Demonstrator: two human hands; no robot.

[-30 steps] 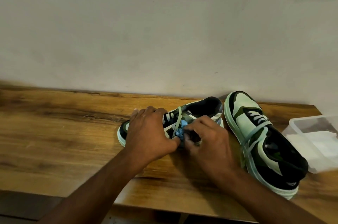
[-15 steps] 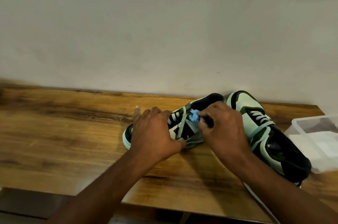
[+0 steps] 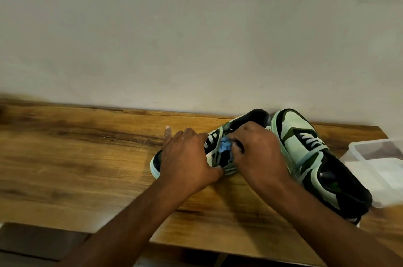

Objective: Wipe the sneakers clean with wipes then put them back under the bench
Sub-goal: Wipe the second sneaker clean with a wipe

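Two green, white and black sneakers lie on the wooden bench top [image 3: 76, 157]. The left sneaker [image 3: 250, 119] lies across, toe to the left. My left hand [image 3: 187, 157] grips its front part, thumb at the near sole edge. My right hand [image 3: 257, 153] pinches a crumpled blue wipe [image 3: 224, 147] against the laces and side of that sneaker. The second sneaker [image 3: 309, 157] lies to the right, toe toward the wall, partly behind my right forearm.
A clear plastic container [image 3: 379, 166] with white wipes inside stands at the bench's right end, touching the second sneaker's heel side. A plain wall rises behind the bench. Dark floor shows below the near edge at lower left.
My right hand with the blue wipe moved from the sneaker's near side up toward the laces, then slightly back down. My left hand kept its hold and the sneaker shifted a little right.
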